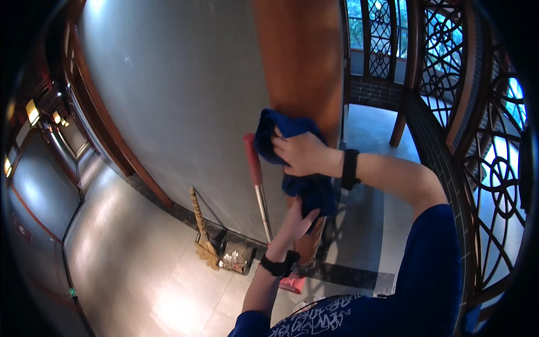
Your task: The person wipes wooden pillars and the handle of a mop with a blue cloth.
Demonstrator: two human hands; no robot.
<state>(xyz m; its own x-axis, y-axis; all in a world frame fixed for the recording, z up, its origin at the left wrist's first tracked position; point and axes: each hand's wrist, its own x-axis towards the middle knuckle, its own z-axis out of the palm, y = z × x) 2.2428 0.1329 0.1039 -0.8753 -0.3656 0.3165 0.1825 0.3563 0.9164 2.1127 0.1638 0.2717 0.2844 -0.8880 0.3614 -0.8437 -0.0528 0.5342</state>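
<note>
A dark blue cloth (pixel 269 145) is bunched under my right hand (pixel 304 153), which presses it against a round brown wooden column (pixel 301 63). Lower down, my left hand (pixel 299 221) has its fingers and thumb at another hanging part of blue cloth (pixel 313 196), also against the column. Whether both parts belong to one cloth cannot be told. Just left of the column, a long-handled tool with a red grip (pixel 254 160) and a metal shaft leans upright; my left forearm hides its lower part.
A straw broom (pixel 202 227) leans on the grey wall (pixel 181 105), beside a dustpan (pixel 238 257) holding litter. A pink plastic piece (pixel 293 284) lies on the tiled floor by the column's base. Curved lattice screens (pixel 499 181) stand at right; a corridor runs off at left.
</note>
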